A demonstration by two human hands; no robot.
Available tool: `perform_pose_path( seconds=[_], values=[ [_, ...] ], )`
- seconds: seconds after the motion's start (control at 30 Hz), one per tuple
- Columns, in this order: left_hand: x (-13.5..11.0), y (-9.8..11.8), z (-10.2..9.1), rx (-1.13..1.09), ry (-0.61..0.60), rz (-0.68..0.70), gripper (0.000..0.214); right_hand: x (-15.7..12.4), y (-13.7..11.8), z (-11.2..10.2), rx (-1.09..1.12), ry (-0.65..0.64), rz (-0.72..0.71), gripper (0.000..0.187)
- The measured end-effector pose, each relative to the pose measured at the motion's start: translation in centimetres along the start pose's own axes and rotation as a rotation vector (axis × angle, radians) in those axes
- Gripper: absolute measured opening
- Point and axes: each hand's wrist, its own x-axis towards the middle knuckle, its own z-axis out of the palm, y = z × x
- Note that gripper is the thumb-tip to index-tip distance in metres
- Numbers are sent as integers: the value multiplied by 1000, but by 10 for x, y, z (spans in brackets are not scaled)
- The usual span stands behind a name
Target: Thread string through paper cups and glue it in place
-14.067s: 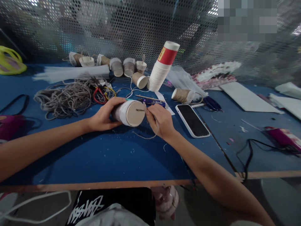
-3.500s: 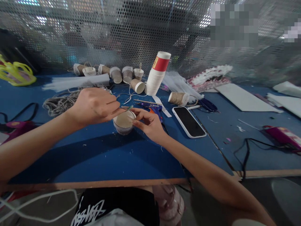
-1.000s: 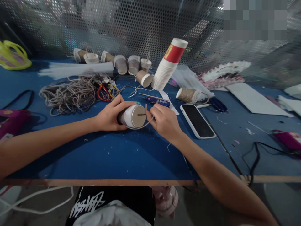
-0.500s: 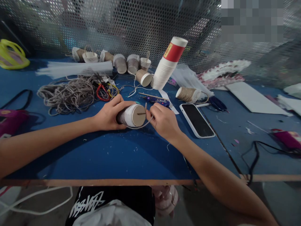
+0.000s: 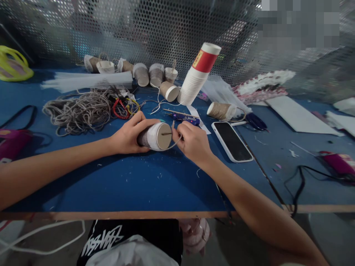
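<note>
My left hand [image 5: 133, 133] is wrapped round a paper cup [image 5: 155, 136] lying on its side, partly covered in grey cord, with its closed bottom facing right. A thin dark line, perhaps a cord end or stick, shows against the cup's bottom. At the cup's right, my right hand [image 5: 193, 142] pinches a grey cord [image 5: 174, 145] that loops below the cup's rim. Fingertips of the right hand come close to the bottom of the cup; whether they touch it I cannot tell.
A tangled heap of grey cord [image 5: 80, 111] and red-handled scissors [image 5: 120, 109] lie left. Behind stand stacked paper cups [image 5: 194, 81] and several cord-wrapped cups [image 5: 142, 75]. A purple glue gun [image 5: 185, 119] and a phone [image 5: 232, 142] lie nearby, right.
Almost nothing differs. The cup and the right hand have shifted very slightly, and the cord loop below the cup sits a little tighter against it.
</note>
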Motion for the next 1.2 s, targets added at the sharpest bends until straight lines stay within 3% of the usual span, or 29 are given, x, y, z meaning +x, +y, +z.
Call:
perform_pose_path(
  seconds=[0.23,0.53,0.87,1.2],
  values=[
    [0,1,1,5,11,-3,74,0,-2,-6,251,-86,39,14],
    [0,2,0,-5,11,6,71,2,6,-2,547,-306,85,28],
    [0,1,-1,-14,-9,5,75,6,8,-6,809,-318,133,19],
    [0,1,-1,-23,-17,8,74,5,12,-6,811,-301,113,20]
  ],
)
